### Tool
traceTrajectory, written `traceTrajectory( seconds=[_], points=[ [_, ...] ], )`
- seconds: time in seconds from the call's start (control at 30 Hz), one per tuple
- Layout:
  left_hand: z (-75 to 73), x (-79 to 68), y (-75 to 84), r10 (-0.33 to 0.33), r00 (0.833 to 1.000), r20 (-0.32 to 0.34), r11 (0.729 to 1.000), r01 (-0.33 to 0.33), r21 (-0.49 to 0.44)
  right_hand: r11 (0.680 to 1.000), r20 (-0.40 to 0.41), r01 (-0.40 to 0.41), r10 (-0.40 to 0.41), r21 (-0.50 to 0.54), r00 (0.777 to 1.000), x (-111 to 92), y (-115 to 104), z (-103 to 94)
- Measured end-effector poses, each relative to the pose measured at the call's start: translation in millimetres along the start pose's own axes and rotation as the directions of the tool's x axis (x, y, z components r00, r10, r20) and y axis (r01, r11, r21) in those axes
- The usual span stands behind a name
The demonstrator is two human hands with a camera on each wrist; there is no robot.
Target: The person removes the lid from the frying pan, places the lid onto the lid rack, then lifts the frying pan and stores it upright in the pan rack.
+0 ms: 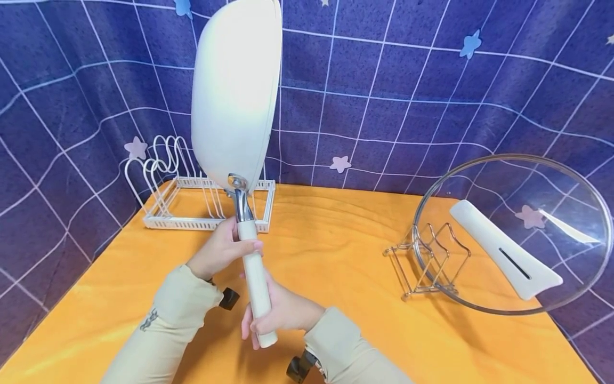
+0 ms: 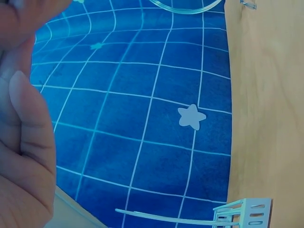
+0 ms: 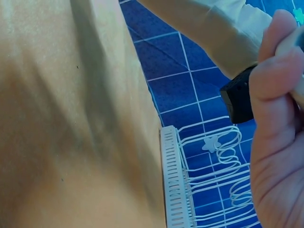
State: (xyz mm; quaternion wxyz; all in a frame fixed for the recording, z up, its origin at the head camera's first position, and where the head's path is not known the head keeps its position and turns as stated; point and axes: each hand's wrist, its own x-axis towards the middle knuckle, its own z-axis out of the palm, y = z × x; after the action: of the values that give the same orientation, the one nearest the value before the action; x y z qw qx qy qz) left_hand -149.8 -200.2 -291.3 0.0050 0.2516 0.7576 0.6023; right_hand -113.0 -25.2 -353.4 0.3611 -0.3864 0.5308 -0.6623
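White pan (image 1: 235,96): clamping its handle (image 1: 252,272) with left hand (image 1: 221,249) above right hand (image 1: 283,309), seemingly positioning it, probably needing careful lowering toward the rack (image 1: 182,223) beyond both.

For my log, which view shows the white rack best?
The head view: it spans the white rack end to end, though the pan hides part. The left wrist view catches only a small part at the bottom edge; the right wrist view shows more, but cropped below and partly behind the right hand.
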Motion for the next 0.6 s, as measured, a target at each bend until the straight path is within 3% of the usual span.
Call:
traceTrajectory(
  seconds=[0.23, 0.37, 0.6],
  points=[
    [-0.1, -2.2, -0.4, 0.026, 0.999, 0.031, 0.999, -0.026, -0.025, 1.000, -0.004, -0.013, 0.013, -0.010, 1.000, -0.5, -0.2, 1.1],
    [1.8, -1.5, -5.1, 0.089, 0.993, 0.083, 0.986, -0.075, -0.151, 1.000, -0.012, -0.019, 0.018, -0.022, 1.000, 0.0, 1.2, 0.7],
    [7.8, -0.5, -12.3, 0.156, 0.981, 0.118, 0.931, -0.106, -0.351, 0.999, -0.023, -0.022, 0.021, -0.026, 1.000, -0.8, 3.7, -0.9]
  ],
)
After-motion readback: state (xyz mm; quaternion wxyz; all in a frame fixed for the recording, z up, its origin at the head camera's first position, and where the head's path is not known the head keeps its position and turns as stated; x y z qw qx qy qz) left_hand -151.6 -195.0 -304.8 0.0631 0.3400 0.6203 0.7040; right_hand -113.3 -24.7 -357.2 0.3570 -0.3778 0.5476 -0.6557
